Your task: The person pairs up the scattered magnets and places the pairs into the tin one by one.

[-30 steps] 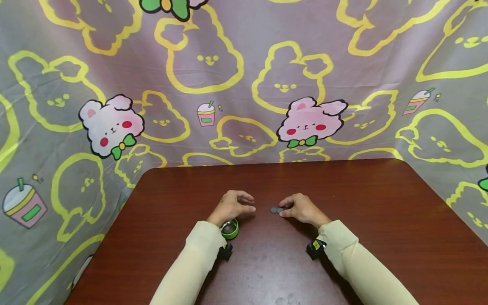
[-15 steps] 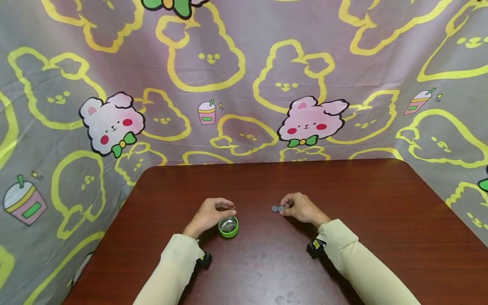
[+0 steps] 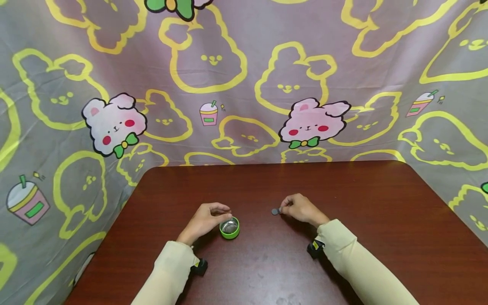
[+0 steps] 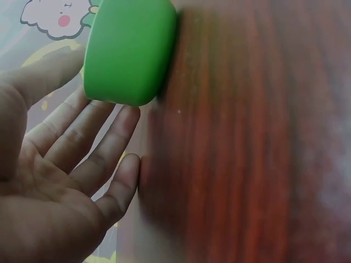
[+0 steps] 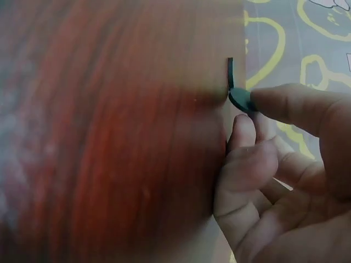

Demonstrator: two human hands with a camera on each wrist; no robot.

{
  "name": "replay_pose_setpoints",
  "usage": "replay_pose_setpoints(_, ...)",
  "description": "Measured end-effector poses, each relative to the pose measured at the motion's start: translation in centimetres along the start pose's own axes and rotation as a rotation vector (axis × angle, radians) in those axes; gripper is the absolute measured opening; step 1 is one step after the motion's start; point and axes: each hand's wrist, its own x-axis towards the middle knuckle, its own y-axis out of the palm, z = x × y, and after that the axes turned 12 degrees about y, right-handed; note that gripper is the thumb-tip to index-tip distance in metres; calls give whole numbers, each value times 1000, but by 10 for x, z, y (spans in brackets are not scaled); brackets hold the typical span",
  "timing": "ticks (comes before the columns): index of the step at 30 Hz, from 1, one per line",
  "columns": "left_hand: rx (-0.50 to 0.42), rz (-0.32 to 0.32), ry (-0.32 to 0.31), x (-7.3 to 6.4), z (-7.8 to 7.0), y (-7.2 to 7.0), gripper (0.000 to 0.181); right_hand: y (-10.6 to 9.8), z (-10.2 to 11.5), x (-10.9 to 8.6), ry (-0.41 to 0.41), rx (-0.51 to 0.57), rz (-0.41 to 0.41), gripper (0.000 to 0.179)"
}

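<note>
A small round bowl (image 3: 230,236), green outside with a shiny metal inside, stands upright on the table. My left hand (image 3: 206,219) is at its left far side, fingers loosely bent and thumb near the rim. In the left wrist view the bowl's green wall (image 4: 129,52) overlaps the fingertips. To the right, my right hand (image 3: 302,208) pinches a thin dark grey disc (image 5: 239,100) between thumb and fingers, tilted up at one edge. A second grey disc (image 3: 275,212) lies flat on the table just left of those fingertips.
The dark red-brown wooden table (image 3: 263,262) has a glossy patch near the front. A curtain (image 3: 244,84) printed with cartoon rabbits hangs behind its back edge and along both sides. Each wrist carries a small black camera (image 3: 314,249).
My left hand has moved left and nearer, from beyond the bowl to beside it. The right hand stays in place; the disc at its fingertips, flat before, is now tipped up.
</note>
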Motion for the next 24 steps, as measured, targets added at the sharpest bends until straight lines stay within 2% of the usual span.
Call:
replay_pose_setpoints(3, -14, 9, -1, -3, -1, -1, 29, 0, 2, 0, 43, 84, 29, 6)
replay_pose_setpoints(8, -34, 12, 9, -8, -2, -1, 32, 0, 1, 3, 106, 313, 105, 8)
replay_pose_setpoints(12, -34, 15, 5, -9, 0, -1, 33, -2, -1, 4, 126, 432, 161, 9)
replay_pose_setpoints(17, -45, 50, -2, -11, 1, -3, 37, -2, -3, 6, 142, 503, 199, 7)
replay_pose_setpoints(24, -87, 146, 21, -15, 1, -6, 61, -3, -3, 8, 186, 552, 200, 8)
